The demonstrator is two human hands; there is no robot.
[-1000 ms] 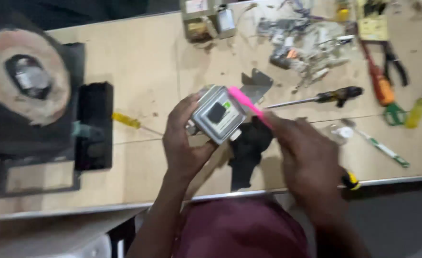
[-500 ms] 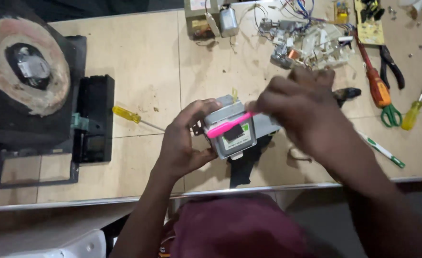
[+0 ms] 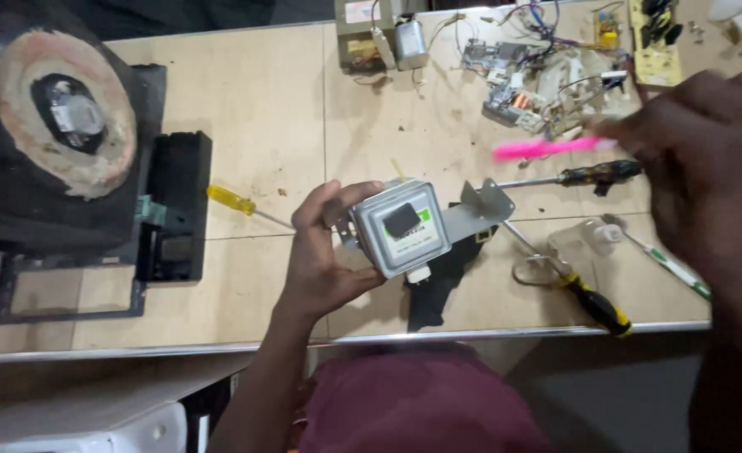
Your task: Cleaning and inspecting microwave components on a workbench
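Observation:
My left hand [image 3: 321,260] grips a grey metal box-shaped part [image 3: 400,226] with a black patch on its face and a bent metal bracket [image 3: 480,205] on its right side, held just above the wooden bench. My right hand [image 3: 707,168] is raised at the right, blurred, holding a pink stick-like tool [image 3: 547,148] away from the metal part. A black flat piece [image 3: 434,289] lies on the bench under the part.
A yellow-handled screwdriver [image 3: 237,204] lies left of my hand. A black-handled screwdriver [image 3: 572,176], pliers [image 3: 581,289], a green-and-white pen [image 3: 669,264] and loose circuit boards with wires [image 3: 539,75] lie at the right. A black housing with a round worn disc [image 3: 52,126] stands at the left.
My right hand has lifted the pink tool off the metal part and swung it up and to the right. The left hand still holds the part, now face up.

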